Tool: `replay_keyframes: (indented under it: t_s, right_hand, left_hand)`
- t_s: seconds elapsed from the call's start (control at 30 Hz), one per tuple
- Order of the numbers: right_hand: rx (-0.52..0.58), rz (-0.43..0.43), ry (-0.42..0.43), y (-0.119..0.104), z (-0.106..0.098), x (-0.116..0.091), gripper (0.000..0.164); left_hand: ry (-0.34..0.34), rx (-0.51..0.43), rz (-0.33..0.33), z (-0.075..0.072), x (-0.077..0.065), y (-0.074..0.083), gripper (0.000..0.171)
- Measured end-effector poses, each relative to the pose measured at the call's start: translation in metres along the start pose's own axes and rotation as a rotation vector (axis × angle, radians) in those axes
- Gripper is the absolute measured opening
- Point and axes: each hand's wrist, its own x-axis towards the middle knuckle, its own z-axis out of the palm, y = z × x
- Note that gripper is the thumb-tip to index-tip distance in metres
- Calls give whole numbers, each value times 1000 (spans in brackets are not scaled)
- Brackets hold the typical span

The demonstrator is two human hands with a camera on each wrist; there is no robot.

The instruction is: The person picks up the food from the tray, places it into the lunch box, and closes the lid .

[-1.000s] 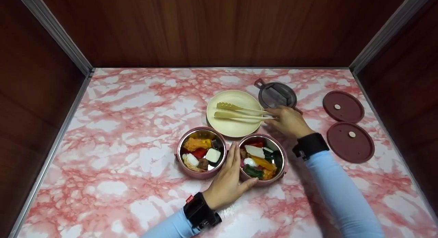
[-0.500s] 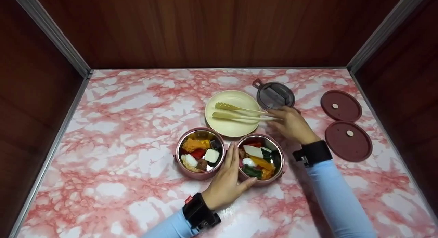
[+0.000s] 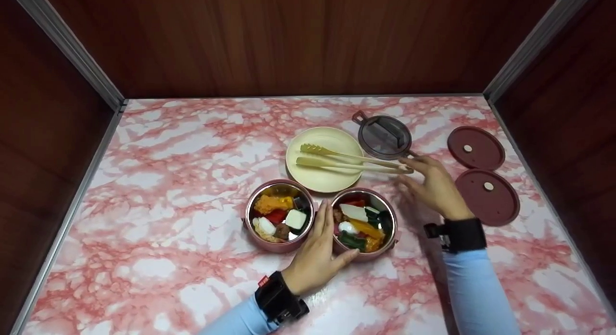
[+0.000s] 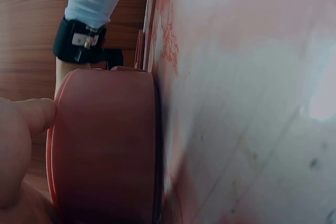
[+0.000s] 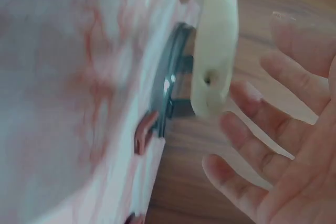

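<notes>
My left hand (image 3: 313,265) lies against the right pink food container (image 3: 368,256). Its straight fingers run between this and the left container (image 3: 276,247), the thumb at the near rim. In the left wrist view the thumb touches the rim of the container (image 4: 105,140). Both steel-lined containers hold mixed food pieces. Cream tongs (image 3: 356,167) lie across a pale yellow plate (image 3: 327,185), their joined end sticking out to the right. My right hand (image 3: 435,188) is beside that end; in the right wrist view its fingers spread loosely, apart from the tongs (image 5: 214,51).
Behind the right hand lies a dark see-through lid (image 3: 378,140) with a handle. Two round maroon lids (image 3: 485,157), each with a pale knob, lie at the right, close to the right forearm. Wood-grain walls (image 3: 308,41) enclose the back and sides.
My right hand has slid right along the tongs to their joined end and its fingers have come off them. The tongs rest on the plate. The left hand has stayed put.
</notes>
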Motion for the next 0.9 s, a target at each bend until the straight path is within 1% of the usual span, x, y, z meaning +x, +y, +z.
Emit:
replay_keyframes:
  t_s: [0.17,0.27,0.37,0.5,0.57,0.63,0.7,0.8,0.83,0.9]
  right_hand:
    - [-48,17,122,6,-13,-23,40]
    - [-73,52,195,12,-20,-36,38]
    - [-87,108,263,22,-26,-48,35]
    - [-90,220,323,39,-37,-62,30]
    - [-109,301,349,48,-45,-69,28]
    - [-129,418,369,57,-53,-77,29]
    - [-166,556,365,67,-61,-86,33]
    - [-196,770,276,79,-70,-97,43]
    - [-204,822,241,83,-72,-100,46]
    - [-208,896,168,90,-74,-104,50]
  left_hand:
    - [-5,-8,-6,1,1,0,111]
    - [-13,-11,-12,1,1,1,111]
    - [-15,-11,-15,1,2,1,110]
    - [-16,-16,-31,0,1,2,111]
    - [-19,-22,-39,0,0,2,111]
    - [-22,-25,-39,0,0,2,111]
    - [-24,-24,-36,0,0,2,111]
    - [-21,-16,-29,0,0,1,111]
    - [-18,-13,-27,0,0,1,111]
    - [-21,-12,-28,0,0,1,111]
